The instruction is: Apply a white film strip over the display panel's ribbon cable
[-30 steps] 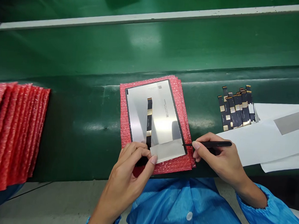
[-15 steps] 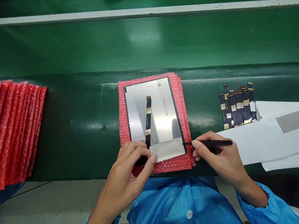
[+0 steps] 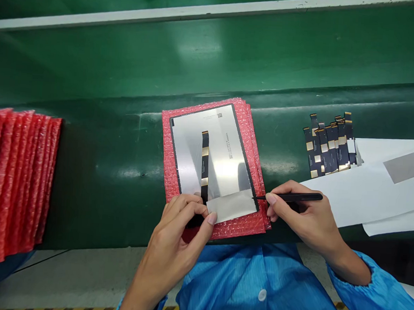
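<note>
Center frame: left hand (image 3: 179, 230) pins a pale tape strip (image 3: 231, 205) onto a silver panel (image 3: 212, 150) atop red bubble wrap (image 3: 167, 166); right hand (image 3: 303, 217) grips black tweezers (image 3: 290, 196) at the strip's rt edge. Best kept flat, aligned w/ panel edge.

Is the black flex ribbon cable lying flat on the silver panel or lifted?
Flat: the black flex ribbon cable lies along the silver panel.

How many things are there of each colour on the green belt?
Red bubble-wrap stacks: 2
Silver panel: 1
Black tweezers: 1
White paper sheets: 2
Dark flex-cable bunch: 1
Total: 7
</note>
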The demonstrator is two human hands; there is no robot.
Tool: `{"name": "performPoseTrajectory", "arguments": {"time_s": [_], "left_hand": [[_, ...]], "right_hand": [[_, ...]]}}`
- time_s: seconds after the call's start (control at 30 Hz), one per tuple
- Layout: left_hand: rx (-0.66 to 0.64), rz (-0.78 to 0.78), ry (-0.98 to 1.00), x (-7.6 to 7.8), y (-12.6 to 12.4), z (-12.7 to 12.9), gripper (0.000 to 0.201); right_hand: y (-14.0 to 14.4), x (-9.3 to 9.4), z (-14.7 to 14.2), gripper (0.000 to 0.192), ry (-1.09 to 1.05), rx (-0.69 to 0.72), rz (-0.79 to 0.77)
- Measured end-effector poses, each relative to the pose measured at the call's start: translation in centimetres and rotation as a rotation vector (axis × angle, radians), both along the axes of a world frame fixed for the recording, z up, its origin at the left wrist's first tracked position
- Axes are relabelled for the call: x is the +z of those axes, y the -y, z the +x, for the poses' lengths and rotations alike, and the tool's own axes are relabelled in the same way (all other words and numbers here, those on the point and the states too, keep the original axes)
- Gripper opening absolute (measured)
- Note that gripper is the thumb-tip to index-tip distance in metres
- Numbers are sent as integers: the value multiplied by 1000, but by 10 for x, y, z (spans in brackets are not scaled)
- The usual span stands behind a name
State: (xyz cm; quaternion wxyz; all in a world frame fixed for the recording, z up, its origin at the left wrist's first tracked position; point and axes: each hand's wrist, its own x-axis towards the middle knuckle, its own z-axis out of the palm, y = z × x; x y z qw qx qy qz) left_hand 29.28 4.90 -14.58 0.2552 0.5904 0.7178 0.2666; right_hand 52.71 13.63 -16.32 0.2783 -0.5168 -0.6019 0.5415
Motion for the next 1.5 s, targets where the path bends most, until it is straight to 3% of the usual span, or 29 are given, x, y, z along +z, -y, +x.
{"name": "performPoseTrajectory", "arguments": {"time_s": [1.5], "left_hand": [[-58, 20, -82, -2, 1, -2, 17]], "right_hand": [[-1, 3, -2, 11, 32, 8, 38]]}}
